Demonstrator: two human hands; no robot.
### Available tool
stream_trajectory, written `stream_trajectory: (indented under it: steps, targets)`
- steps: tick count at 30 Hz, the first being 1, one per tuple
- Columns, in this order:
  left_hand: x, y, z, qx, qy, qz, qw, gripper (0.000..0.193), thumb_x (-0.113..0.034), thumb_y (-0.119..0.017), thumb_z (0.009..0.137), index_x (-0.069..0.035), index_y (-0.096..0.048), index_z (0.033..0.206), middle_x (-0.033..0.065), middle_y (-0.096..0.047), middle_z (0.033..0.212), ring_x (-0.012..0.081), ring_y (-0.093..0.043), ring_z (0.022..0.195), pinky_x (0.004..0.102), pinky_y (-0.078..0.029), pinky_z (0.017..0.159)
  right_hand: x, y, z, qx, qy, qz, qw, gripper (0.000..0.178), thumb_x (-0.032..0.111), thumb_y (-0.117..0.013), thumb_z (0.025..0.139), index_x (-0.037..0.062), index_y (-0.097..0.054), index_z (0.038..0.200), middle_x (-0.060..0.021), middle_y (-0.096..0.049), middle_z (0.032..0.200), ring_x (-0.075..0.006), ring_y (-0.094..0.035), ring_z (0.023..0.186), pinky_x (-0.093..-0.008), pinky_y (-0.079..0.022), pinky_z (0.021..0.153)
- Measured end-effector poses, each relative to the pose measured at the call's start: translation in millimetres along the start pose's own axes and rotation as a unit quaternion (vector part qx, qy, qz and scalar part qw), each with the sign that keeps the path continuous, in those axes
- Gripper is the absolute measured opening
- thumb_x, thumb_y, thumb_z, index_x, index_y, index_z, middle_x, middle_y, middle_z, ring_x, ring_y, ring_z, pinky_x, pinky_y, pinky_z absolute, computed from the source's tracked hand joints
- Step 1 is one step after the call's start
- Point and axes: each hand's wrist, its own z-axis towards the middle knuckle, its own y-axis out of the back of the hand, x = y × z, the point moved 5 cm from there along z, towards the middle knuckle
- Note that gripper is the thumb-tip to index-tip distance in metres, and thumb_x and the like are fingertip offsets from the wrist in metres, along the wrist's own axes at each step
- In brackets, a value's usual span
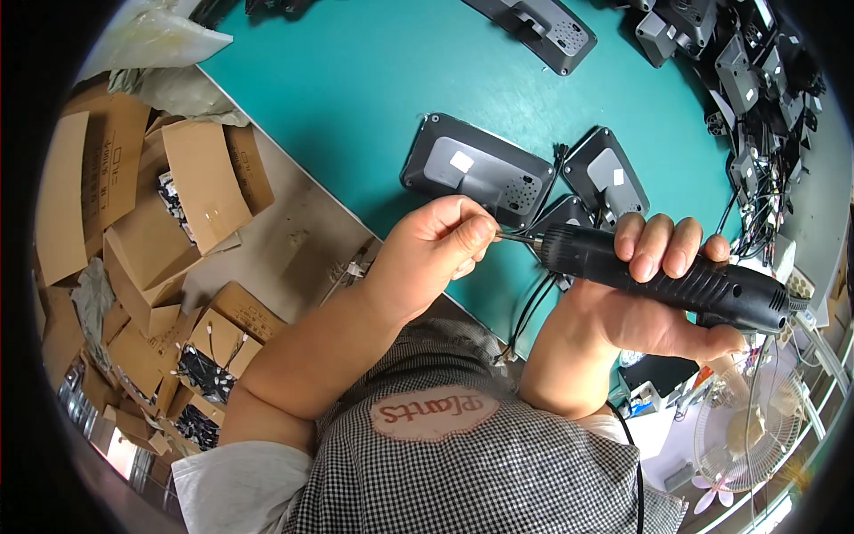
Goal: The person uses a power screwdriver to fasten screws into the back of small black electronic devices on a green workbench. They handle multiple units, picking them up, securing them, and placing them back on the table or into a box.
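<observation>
Right hand [654, 294] grips black electric screwdriver [667, 276] level above teal table [356, 80], left hand [436, 249] pinching at its bit tip, likely seating a screw; grey panel [476, 169] just beyond bit looks untouched, driving not begun.

1. A teal worktable [356, 80] fills the upper view
2. Open cardboard boxes [178, 187] crowd the floor at the left
3. A white fan [738, 427] stands at the lower right
</observation>
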Motion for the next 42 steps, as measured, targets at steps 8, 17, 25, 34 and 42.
stream_trajectory:
  steps: [8,17,25,34,42]
  targets:
    - [-27,1,-1,0.004,-0.115,0.309,0.944,0.019,-0.015,-0.053,0.095,0.002,-0.060,0.098,0.0001,-0.058,0.080,0.0053,-0.049,0.071,0.0200,-0.041,0.063,-7,0,6,-0.018,-0.009,0.031,0.999,0.081,0.075,-0.048,0.078,0.0051,-0.048,0.120,-0.0094,-0.055,0.086,-0.0218,-0.056,0.063,-0.0366,-0.049,0.061]
    - [-41,41,13,-0.209,-0.164,0.649,0.713,0.056,-0.023,-0.071,0.079,0.001,-0.051,0.126,0.0157,-0.064,0.089,0.0259,-0.062,0.075,0.0341,-0.050,0.071,-55,-21,33,0.022,0.046,-0.088,0.995,0.084,0.085,-0.046,0.068,0.0125,-0.058,0.110,-0.0067,-0.058,0.080,-0.0209,-0.055,0.060,-0.0367,-0.045,0.058]
    - [-23,33,25,-0.194,-0.138,0.668,0.705,0.066,-0.026,-0.076,0.071,0.000,-0.050,0.126,0.0179,-0.063,0.086,0.0337,-0.062,0.078,0.0396,-0.051,0.069,-94,-10,31,0.025,0.123,-0.168,0.978,0.081,0.069,-0.060,0.073,-0.0020,-0.043,0.109,-0.0151,-0.057,0.080,-0.0237,-0.061,0.065,-0.0344,-0.055,0.054]
    - [-23,36,25,-0.192,-0.127,0.674,0.702,0.067,-0.030,-0.073,0.073,-0.003,-0.048,0.128,0.0157,-0.062,0.083,0.0326,-0.062,0.074,0.0402,-0.051,0.065,-104,-4,30,0.029,0.128,-0.181,0.975,0.080,0.064,-0.067,0.070,-0.0020,-0.044,0.109,-0.0140,-0.058,0.084,-0.0231,-0.062,0.068,-0.0345,-0.056,0.055]
    - [-27,36,25,-0.176,-0.121,0.672,0.709,0.067,-0.029,-0.073,0.073,-0.003,-0.047,0.129,0.0158,-0.062,0.083,0.0335,-0.062,0.074,0.0405,-0.050,0.064,-121,-13,23,0.112,0.115,-0.312,0.936,0.081,0.074,-0.057,0.071,0.0009,-0.047,0.105,-0.0139,-0.056,0.072,-0.0223,-0.057,0.056,-0.0333,-0.051,0.047]
